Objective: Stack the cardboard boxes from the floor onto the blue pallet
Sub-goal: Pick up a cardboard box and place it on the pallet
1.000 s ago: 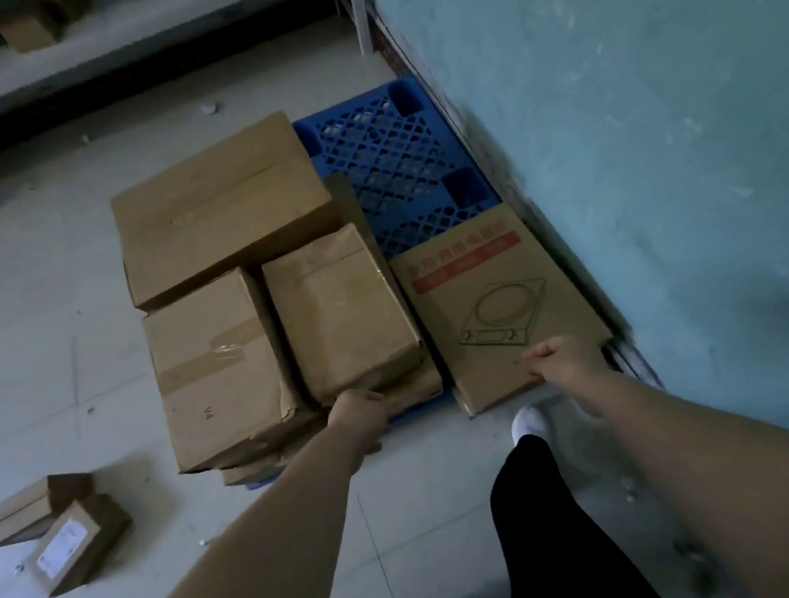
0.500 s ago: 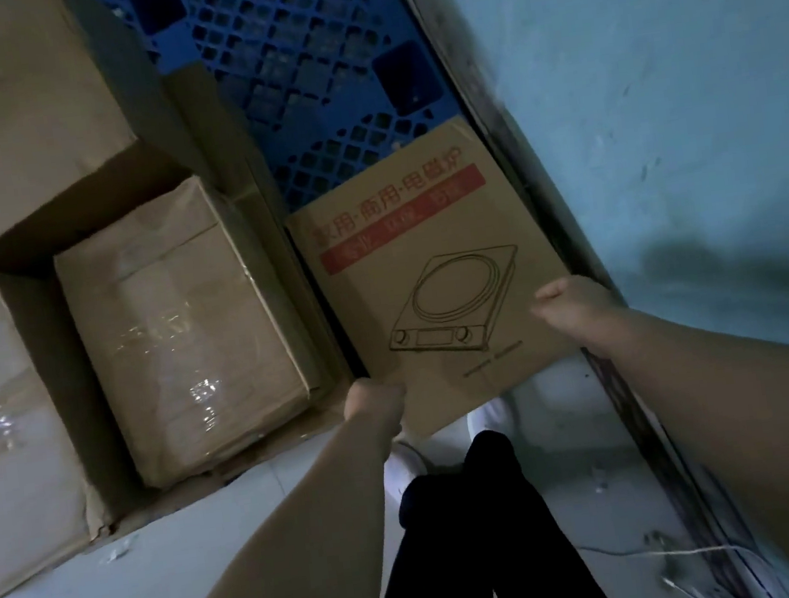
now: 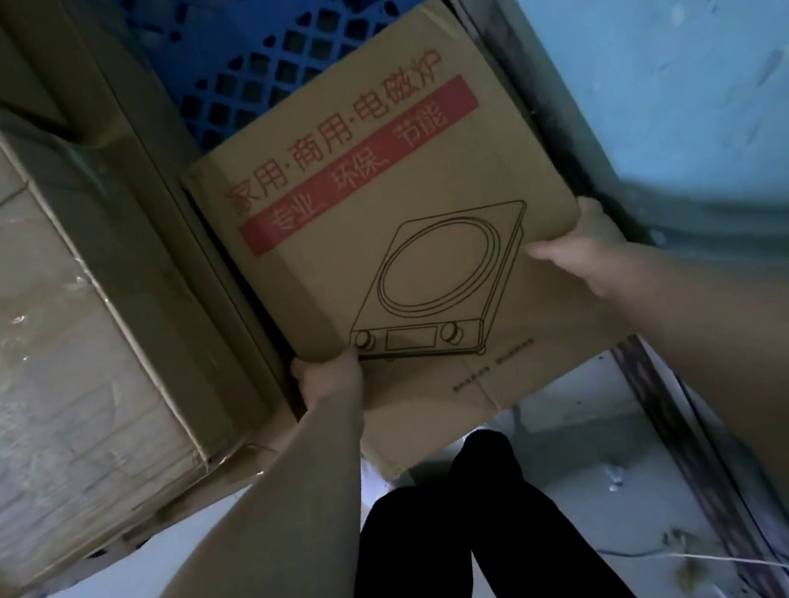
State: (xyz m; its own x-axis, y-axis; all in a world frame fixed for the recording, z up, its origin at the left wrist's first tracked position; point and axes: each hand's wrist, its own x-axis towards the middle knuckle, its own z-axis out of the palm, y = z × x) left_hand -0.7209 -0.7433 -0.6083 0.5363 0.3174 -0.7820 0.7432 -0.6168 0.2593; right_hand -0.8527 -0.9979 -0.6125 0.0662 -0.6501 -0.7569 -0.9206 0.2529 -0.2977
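**Cooker box [image 3: 384,190] half on blue pallet [image 3: 261,41], gripped by 2 hands**

The cooker box (flat, brown, printed with red lettering and a line drawing of a hob) lies slanted in the gap between a taped carton [image 3: 37,317] and the blue-green wall [image 3: 674,41]. Its far end covers the pallet. Its near end juts out above the floor [image 3: 572,431] and the person's legs.

Likely risks: if released here, the overhanging end could tip off the pallet. A hard shove could jam a corner against the wall or the carton.

The left hand [image 3: 329,374] clamps the near left edge, its arm reaching straight forward. The right hand [image 3: 575,247] clamps the right edge with the thumb on top, its other fingers hidden underneath.
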